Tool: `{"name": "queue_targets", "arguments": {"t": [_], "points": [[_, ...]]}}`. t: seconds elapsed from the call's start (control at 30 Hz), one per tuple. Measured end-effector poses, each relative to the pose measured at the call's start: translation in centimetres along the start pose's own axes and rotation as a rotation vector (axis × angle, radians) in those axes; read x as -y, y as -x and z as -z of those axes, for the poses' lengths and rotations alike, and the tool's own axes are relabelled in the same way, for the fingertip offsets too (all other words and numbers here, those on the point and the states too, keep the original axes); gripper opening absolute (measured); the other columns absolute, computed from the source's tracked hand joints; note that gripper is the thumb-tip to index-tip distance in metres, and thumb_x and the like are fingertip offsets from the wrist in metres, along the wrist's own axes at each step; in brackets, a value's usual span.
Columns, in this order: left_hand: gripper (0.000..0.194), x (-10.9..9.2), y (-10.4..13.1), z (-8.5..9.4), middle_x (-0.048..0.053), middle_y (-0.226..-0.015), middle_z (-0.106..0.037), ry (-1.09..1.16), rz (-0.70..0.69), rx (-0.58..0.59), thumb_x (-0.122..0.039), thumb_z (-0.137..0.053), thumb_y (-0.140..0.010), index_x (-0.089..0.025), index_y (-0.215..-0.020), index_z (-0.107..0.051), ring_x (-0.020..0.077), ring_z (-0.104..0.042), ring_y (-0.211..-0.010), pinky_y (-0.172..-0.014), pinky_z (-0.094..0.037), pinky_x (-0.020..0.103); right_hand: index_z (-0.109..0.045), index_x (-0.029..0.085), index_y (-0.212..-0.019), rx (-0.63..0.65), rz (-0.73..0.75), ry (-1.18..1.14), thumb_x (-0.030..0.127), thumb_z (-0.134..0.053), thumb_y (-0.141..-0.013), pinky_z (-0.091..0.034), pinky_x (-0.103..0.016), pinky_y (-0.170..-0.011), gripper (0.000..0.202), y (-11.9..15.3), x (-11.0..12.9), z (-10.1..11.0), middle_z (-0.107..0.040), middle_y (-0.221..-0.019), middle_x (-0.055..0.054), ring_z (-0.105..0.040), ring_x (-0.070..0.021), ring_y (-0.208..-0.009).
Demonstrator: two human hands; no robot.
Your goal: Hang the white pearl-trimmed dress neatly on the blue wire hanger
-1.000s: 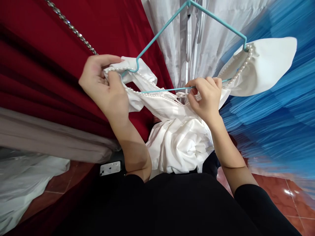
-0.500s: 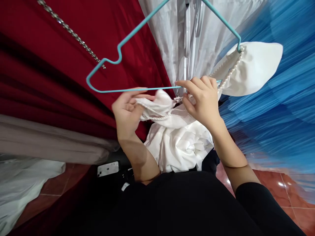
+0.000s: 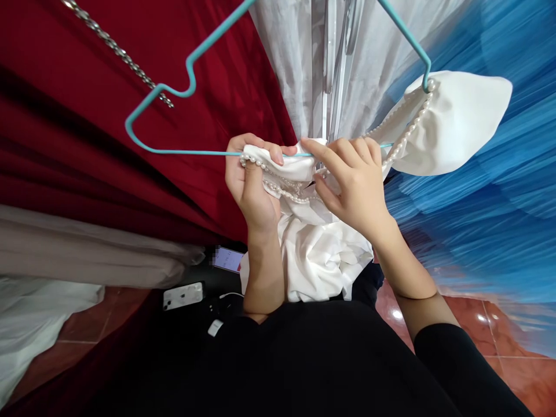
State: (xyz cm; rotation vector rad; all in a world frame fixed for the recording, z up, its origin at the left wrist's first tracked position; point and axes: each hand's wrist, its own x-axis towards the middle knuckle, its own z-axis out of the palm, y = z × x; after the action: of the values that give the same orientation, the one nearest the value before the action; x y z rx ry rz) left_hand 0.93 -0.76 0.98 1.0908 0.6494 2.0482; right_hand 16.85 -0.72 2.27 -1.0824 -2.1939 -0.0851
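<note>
On a black surface [image 3: 211,280]: white phone [image 3: 183,296], lit screen [image 3: 228,259], white block [image 3: 215,328].

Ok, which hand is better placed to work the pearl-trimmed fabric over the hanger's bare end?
The left hand, probably: it pinches the white garment by its pearl-trimmed edge and is nearer the bare end of the hanger. The right hand is farther from that end.
</note>
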Motion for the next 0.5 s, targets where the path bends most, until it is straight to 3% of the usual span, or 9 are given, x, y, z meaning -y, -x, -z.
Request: {"name": "queue_targets", "arguments": {"t": [0.17,0.33,0.4,0.5], "points": [[0.007,-0.1,-0.4,0.1,-0.002,-0.075,-0.057,-0.048,0.01,0.022,-0.03,-0.057,-0.102,-0.025,-0.098,-0.054,0.0173,-0.067,-0.087,-0.103,-0.051,0.041,-0.056,0.033,-0.142,-0.038,0.051,-0.032,0.033,-0.05,-0.101,-0.045,-0.056,-0.112,0.042,-0.1,-0.3,1.2,-0.063,-0.124,-0.007,-0.058,-0.0286,-0.119],[0.007,0.3,-1.0,0.5,-0.001,-0.074,-0.057,-0.007,-0.012,0.013,-0.028,-0.061,-0.099,-0.023,-0.096,-0.057,0.017,-0.063,-0.079,-0.102,-0.054,0.041,-0.066,0.028,-0.132,-0.521,0.001,-0.025,0.036,-0.064,-0.096,-0.044,-0.056,-0.118,0.037,-0.7,-3.5,4.3,-0.064,-0.129,-0.012,-0.058,-0.0299,-0.13],[0.006,0.4,-1.1,0.4,0.0,-0.074,-0.057,0.024,-0.017,0.003,-0.026,-0.062,-0.098,-0.023,-0.096,-0.058,0.0169,-0.062,-0.077,-0.102,-0.054,0.042,-0.069,0.024,-0.125,-0.593,-0.008,-0.057,0.03,-0.07,-0.091,-0.051,-0.049,-0.111,0.035,-1.1,-5.0,5.1,-0.069,-0.121,-0.012,-0.063,-0.0276,-0.121],[0.005,0.4,-1.0,0.3,0.0,-0.073,-0.057,0.051,-0.041,-0.012,-0.024,-0.062,-0.099,-0.021,-0.096,-0.059,0.0159,-0.06,-0.075,-0.097,-0.056,0.041,-0.075,0.023,-0.106,-0.545,-0.127,-0.092,0.008,-0.066,-0.082,-0.057,-0.036,-0.086,0.03,-2.1,-6.8,6.0,-0.077,-0.103,-0.007,-0.07,-0.0217,-0.097]]}}
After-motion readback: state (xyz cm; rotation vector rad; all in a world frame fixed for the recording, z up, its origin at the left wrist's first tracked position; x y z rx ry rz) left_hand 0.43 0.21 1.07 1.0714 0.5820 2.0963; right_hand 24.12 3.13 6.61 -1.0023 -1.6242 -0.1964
